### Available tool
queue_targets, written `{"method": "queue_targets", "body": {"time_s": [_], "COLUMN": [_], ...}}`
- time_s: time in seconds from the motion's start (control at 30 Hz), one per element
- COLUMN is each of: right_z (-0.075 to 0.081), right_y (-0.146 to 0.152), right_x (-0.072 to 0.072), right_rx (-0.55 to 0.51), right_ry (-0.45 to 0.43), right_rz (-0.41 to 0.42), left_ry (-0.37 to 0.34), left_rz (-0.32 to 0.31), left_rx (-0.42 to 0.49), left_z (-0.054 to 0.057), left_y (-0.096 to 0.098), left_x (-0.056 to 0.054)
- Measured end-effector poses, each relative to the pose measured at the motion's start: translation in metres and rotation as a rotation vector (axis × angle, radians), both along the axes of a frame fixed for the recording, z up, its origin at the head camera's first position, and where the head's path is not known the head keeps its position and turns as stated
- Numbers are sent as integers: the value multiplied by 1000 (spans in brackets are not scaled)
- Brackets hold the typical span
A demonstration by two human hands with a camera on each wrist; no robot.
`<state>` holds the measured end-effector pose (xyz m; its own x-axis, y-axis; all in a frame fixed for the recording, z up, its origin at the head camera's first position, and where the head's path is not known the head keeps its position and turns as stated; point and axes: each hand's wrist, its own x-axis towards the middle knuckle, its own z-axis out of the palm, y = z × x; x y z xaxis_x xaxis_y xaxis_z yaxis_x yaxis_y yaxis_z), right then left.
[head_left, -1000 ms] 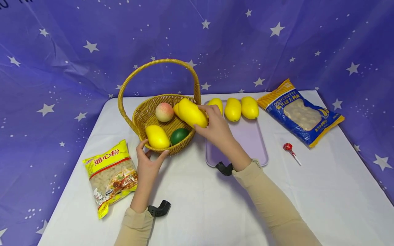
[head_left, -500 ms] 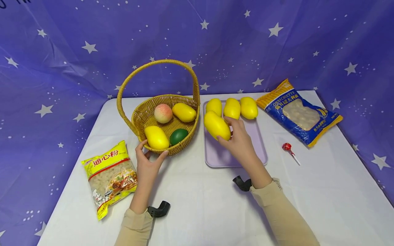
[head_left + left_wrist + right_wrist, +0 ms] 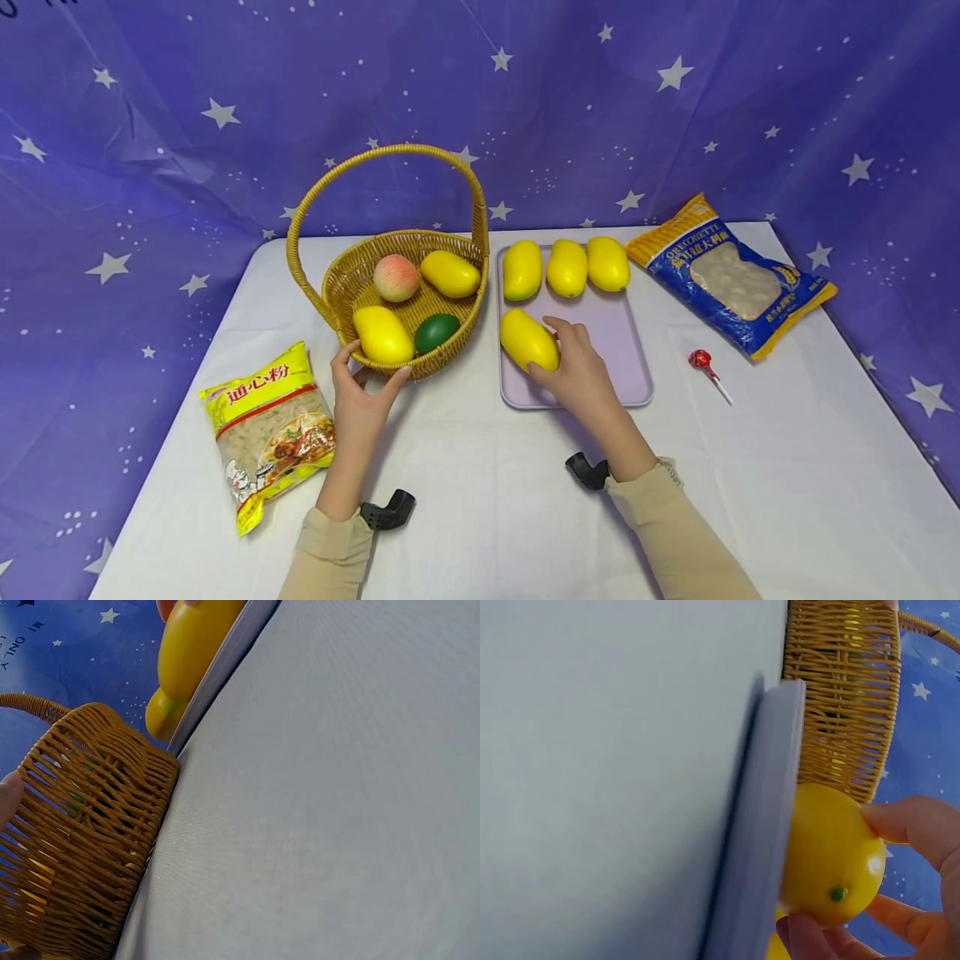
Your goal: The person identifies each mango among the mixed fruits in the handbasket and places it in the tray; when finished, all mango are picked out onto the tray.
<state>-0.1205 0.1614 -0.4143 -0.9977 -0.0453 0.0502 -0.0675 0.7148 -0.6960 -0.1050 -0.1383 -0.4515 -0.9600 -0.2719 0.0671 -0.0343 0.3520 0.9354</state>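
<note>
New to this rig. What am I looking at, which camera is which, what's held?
No robot: these are a person's bare left hand and right hand. The widest view is from a head-worn camera looking forward and down; the others are from one camera on each wrist.

On the white cloth-covered table: a golden woven basket with an arched handle, a lilac rectangular tray, a yellow plastic food bag, a blue-and-orange plastic pasta bag and a red lollipop.

The basket contains two yellow oval fruits, a round pink-and-cream fruit and a dark green oval fruit. The left hand holds its near rim. The right hand grips a smooth yellow oval fruit at the tray, near three similar ones.
</note>
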Motion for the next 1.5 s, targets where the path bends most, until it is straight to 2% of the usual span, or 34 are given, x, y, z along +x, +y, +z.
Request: {"method": "queue_targets", "body": {"time_s": [0.43,0.67,0.9,1.07,1.27,1.5], "right_z": [-2,1,10,19,25,32], "right_y": [-9,-8,-4,-10,-36,-76], "right_x": [3,2,0,0,1,-3], "right_rx": [-18,16,37,-37,-139,-149], "right_ry": [-40,-46,24,81,120,142], "right_rz": [7,-6,-24,16,106,248], "left_ry": [-15,-9,1,-2,-22,-12], "left_rz": [0,-5,-2,-2,-1,2], "left_rx": [-2,3,10,10,9,1], "left_z": [1,2,2,2,3,1], "left_y": [0,0,1,1,2,2], "left_x": [0,0,0,0,0,-1]}}
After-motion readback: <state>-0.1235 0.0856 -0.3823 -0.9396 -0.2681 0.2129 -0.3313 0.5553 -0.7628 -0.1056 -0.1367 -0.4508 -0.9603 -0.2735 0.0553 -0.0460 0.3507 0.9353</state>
